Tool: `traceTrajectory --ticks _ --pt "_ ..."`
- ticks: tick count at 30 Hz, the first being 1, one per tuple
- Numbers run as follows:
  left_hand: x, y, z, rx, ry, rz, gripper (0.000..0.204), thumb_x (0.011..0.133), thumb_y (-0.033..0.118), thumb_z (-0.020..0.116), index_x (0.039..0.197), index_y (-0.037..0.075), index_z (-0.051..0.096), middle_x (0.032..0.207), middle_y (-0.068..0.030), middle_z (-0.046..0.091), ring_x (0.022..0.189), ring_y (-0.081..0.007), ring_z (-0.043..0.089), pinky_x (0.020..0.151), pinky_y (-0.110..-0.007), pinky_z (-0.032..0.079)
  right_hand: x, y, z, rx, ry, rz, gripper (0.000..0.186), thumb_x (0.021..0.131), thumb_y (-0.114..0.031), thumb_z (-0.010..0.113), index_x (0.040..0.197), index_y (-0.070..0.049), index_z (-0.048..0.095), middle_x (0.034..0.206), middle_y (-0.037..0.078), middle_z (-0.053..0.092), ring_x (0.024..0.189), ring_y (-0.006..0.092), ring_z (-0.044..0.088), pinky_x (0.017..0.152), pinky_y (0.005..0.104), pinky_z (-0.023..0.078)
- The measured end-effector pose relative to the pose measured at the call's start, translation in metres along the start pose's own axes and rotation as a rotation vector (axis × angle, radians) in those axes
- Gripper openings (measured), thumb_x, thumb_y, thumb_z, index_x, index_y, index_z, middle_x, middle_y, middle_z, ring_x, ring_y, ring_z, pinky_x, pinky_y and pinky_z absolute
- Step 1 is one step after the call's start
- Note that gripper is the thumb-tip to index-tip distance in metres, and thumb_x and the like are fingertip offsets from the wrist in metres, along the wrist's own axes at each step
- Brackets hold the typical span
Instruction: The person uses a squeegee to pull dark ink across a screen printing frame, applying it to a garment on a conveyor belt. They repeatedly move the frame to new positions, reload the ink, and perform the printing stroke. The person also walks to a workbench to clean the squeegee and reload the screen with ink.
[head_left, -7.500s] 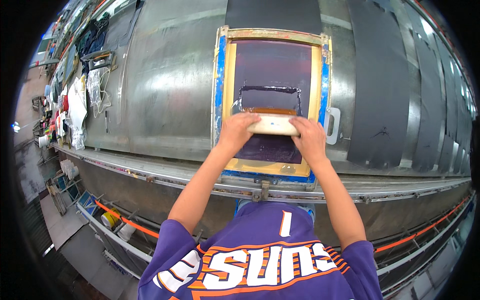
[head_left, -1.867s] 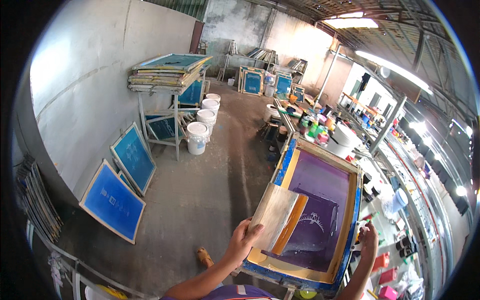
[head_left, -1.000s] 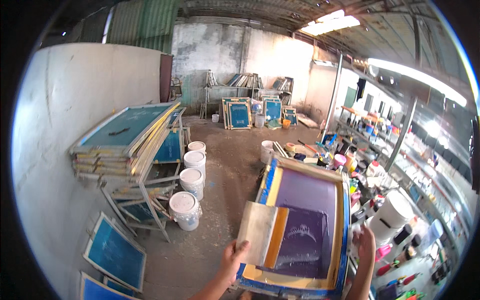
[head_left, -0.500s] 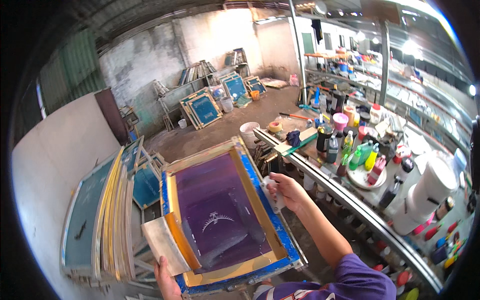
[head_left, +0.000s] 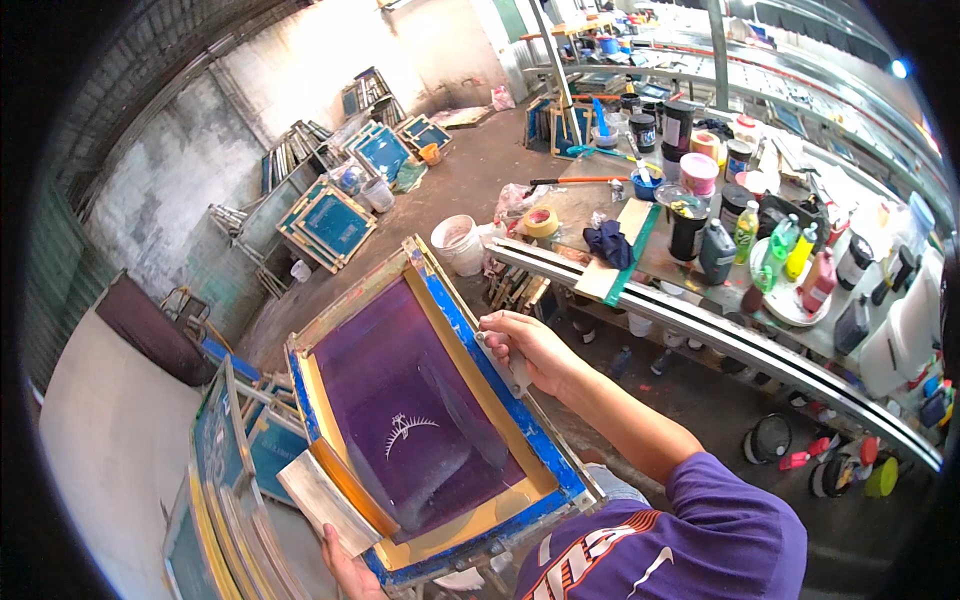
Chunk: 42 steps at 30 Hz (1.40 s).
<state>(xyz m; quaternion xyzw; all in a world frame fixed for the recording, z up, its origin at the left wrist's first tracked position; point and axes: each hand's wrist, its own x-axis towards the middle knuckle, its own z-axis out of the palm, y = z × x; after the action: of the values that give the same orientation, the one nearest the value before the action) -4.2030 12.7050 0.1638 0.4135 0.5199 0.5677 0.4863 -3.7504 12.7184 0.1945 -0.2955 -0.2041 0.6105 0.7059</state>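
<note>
A screen printing frame (head_left: 437,271), edged with blue and tan tape, is tilted in front of me. Its purple mesh (head_left: 375,345) bears a pale curved, spiky design. Across the frame's left edge lies a squeegee (head_left: 325,500) with a wooden handle and amber blade. My left hand (head_left: 350,567) is closed at the lower left corner, thumb against the squeegee's wood; its other fingers are mostly hidden beneath. At the right edge my right hand (head_left: 535,350) is closed around a light grey handled piece (head_left: 516,372), its exact kind unclear, beside the blue tape.
Stacked screens (head_left: 215,470) lean at left; more screens (head_left: 335,225) stand by the far wall. A white bucket (head_left: 458,245) is on the floor. To the right, a long metal rail (head_left: 720,335) borders a table crowded with bottles, ink tubs and a tape roll (head_left: 541,221).
My view has swung right, so the table and far screens sit further left. Both hands keep their hold, and the squeegee still rests on the frame's left edge.
</note>
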Motion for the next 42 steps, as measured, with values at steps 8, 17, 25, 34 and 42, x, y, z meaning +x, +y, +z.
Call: traceTrajectory --ticks 8,17,25,34,42 --pt "0.236 -0.018 0.042 0.017 0.029 0.163 0.075 0.096 0.044 0.064 0.146 -0.008 0.043 0.150 -0.0213 0.046 0.135 -0.0344 0.047 0.116 -0.046 0.033 0.253 0.034 0.006 0.008 -0.066 -0.035 0.009 0.095 -0.018 0.068 0.096 -0.009 0.066 0.076 -0.009 0.046 0.069 0.0029 0.040 0.062 0.0180 0.033" --pt "0.376 -0.078 -0.006 0.302 0.291 0.231 0.074 0.099 0.042 0.052 0.153 -0.005 0.034 0.154 -0.0295 0.038 0.141 -0.0361 0.041 0.119 -0.049 0.032 0.492 0.107 0.084 -0.149 -0.224 0.162 0.032 0.103 -0.033 0.057 0.088 -0.009 0.073 0.066 -0.007 0.046 0.063 0.0068 0.035 0.058 0.0249 0.028" --pt "0.605 -0.061 0.060 0.011 0.333 0.269 0.076 0.096 0.044 0.063 0.147 -0.008 0.042 0.152 -0.0203 0.044 0.137 -0.0344 0.045 0.118 -0.045 0.032 0.721 0.132 0.130 -0.199 -0.270 0.160 0.030 0.102 -0.034 0.058 0.083 -0.013 0.066 0.067 -0.009 0.048 0.062 0.0050 0.037 0.057 0.0245 0.028" --pt "0.882 -0.018 0.185 0.113 0.110 0.170 0.069 0.100 0.039 0.058 0.150 -0.006 0.039 0.156 -0.0208 0.038 0.142 -0.0303 0.039 0.121 -0.043 0.026 0.899 0.087 0.107 -0.045 -0.016 0.027 0.029 0.101 -0.034 0.061 0.083 -0.013 0.067 0.073 -0.012 0.048 0.064 0.0013 0.036 0.060 0.0189 0.031" --pt "1.119 -0.023 0.322 0.307 -0.146 0.373 0.082 0.101 0.052 0.055 0.150 -0.011 0.035 0.153 -0.0237 0.038 0.136 -0.0333 0.044 0.116 -0.043 0.032 1.124 0.055 0.061 0.056 0.058 -0.129 0.018 0.095 -0.014 0.058 0.102 -0.007 0.073 0.077 -0.010 0.054 0.067 0.0005 0.041 0.060 0.0181 0.033"
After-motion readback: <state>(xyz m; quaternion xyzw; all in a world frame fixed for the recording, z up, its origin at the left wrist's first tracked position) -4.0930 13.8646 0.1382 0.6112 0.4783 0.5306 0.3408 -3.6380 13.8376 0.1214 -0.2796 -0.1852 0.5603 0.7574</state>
